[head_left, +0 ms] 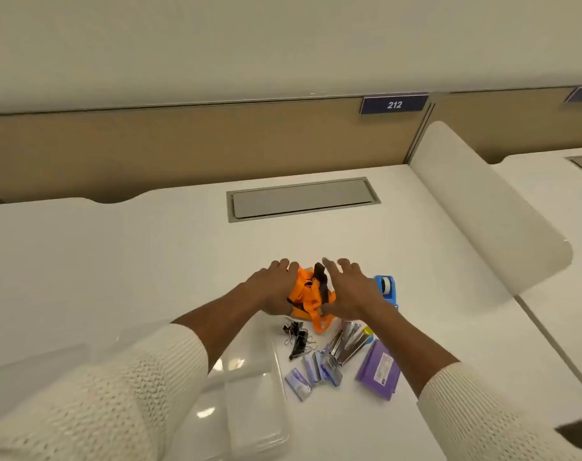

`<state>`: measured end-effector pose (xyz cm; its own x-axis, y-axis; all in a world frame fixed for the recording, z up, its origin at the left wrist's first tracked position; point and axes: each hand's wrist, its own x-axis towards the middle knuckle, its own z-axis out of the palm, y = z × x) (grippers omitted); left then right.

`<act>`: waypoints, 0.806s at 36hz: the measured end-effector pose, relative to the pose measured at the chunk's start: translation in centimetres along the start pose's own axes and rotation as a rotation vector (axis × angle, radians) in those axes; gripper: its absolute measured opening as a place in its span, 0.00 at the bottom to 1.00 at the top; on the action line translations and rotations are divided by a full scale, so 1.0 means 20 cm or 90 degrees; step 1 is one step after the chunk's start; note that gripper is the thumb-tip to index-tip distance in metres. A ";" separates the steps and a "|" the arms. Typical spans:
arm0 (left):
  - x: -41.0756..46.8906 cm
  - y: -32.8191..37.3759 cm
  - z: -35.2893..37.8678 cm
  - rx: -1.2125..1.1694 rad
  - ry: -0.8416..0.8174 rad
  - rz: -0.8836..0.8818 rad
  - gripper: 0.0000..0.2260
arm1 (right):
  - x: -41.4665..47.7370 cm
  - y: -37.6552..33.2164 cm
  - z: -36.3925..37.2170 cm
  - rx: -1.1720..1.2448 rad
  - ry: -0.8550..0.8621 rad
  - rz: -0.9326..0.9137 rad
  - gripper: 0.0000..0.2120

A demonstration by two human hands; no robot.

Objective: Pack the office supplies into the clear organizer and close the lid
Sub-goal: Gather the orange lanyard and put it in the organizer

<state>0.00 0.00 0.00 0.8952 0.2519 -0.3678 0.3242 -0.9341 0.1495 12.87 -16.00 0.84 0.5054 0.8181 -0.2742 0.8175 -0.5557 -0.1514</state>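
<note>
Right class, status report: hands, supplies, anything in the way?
Left hand, right hand cupping orange lanyard bundle. Organizer near-left. Clips, staplers loose.

Orange and black bundle (311, 291), blue tape dispenser (386, 289), purple packet (379, 369), cream ribbed sleeves (116, 394)

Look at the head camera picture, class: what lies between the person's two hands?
In the head view, a bundle of orange straps with black parts sits between the left hand and the right hand, on the white desk.
</note>
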 end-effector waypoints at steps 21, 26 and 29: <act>0.16 0.01 0.02 -0.186 0.030 -0.046 0.14 | 0.19 -0.02 0.23 0.263 0.072 0.025 0.20; 0.07 -0.02 -0.10 -0.192 0.078 -0.035 0.14 | 0.17 -0.11 0.13 0.261 0.147 0.019 0.19; -0.05 -0.06 -0.18 -0.167 0.115 -0.038 0.14 | 0.12 -0.21 0.03 0.257 0.176 -0.005 0.19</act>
<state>-0.14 1.73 3.54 0.9046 0.3668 -0.2172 0.4242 -0.8252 0.3729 10.50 -11.75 0.25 0.5992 0.8004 -0.0182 0.6761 -0.5181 -0.5238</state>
